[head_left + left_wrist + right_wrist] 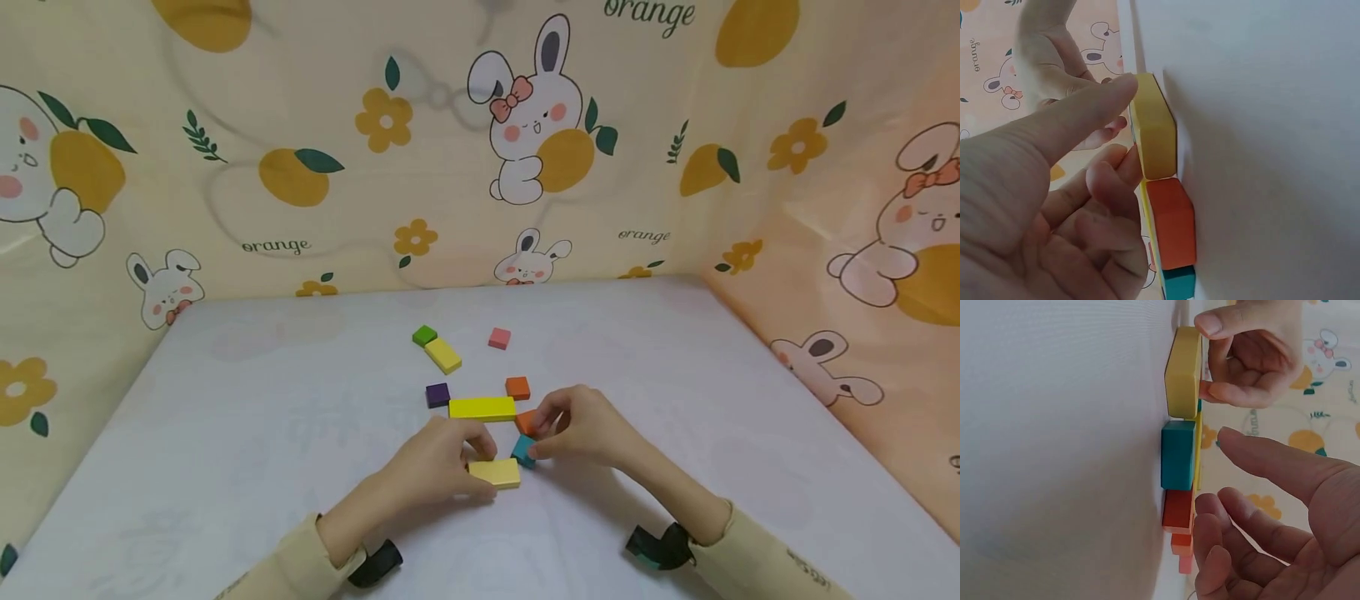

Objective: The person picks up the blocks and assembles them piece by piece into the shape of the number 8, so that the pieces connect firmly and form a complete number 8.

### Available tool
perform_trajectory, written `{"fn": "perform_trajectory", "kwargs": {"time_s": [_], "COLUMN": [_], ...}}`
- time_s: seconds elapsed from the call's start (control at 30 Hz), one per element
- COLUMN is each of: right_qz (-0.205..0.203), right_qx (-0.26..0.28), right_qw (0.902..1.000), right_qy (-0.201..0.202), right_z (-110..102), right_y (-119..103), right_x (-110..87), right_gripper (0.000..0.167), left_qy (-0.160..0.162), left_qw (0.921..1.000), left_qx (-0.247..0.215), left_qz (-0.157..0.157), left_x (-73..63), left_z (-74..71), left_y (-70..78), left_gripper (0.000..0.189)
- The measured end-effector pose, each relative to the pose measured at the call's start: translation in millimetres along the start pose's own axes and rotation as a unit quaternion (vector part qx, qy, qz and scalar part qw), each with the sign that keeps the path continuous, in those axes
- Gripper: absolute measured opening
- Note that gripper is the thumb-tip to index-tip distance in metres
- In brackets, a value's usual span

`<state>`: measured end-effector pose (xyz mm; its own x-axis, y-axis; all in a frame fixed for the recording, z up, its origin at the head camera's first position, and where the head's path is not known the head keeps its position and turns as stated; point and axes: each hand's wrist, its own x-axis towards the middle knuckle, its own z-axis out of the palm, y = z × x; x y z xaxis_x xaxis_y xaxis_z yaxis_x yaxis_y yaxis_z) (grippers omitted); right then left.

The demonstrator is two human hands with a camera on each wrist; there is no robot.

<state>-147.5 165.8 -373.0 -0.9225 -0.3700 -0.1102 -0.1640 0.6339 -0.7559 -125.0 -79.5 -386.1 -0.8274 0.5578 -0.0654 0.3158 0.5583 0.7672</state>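
Observation:
My left hand (431, 467) pinches a pale yellow block (498, 473) lying flat on the table, thumb at the near side and fingers behind. Close to its right end is a teal block (523, 451), with an orange block (527, 422) just beyond. My right hand (588, 429) is beside these two, fingers bent; in the right wrist view its thumb is apart from the teal block (1178, 455). A long yellow block (482, 409) lies behind. The left wrist view shows another orange block (1172, 225) and teal block (1179, 284), which my left hand hides in the head view.
Beyond the long yellow block stand a purple block (437, 395) and an orange one (517, 387). Farther back are a green block (424, 335) touching a yellow block (443, 356), and a pink block (499, 337). A patterned cloth (450, 167) encloses the white table (262, 417).

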Motion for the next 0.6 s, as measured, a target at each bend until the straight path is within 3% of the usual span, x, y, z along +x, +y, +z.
{"fn": "perform_trajectory", "kwargs": {"time_s": [0.6], "right_qz": [-0.014], "right_qx": [-0.007], "right_qw": [0.9997], "right_qy": [-0.018], "right_z": [9.9], "right_y": [3.5], "right_x": [4.1], "right_gripper": [0.028], "left_qy": [0.008], "left_qw": [0.9999], "left_qx": [-0.008], "left_qz": [0.004], "left_x": [1.1], "left_z": [0.7], "left_y": [-3.6], "left_gripper": [0.028]}}
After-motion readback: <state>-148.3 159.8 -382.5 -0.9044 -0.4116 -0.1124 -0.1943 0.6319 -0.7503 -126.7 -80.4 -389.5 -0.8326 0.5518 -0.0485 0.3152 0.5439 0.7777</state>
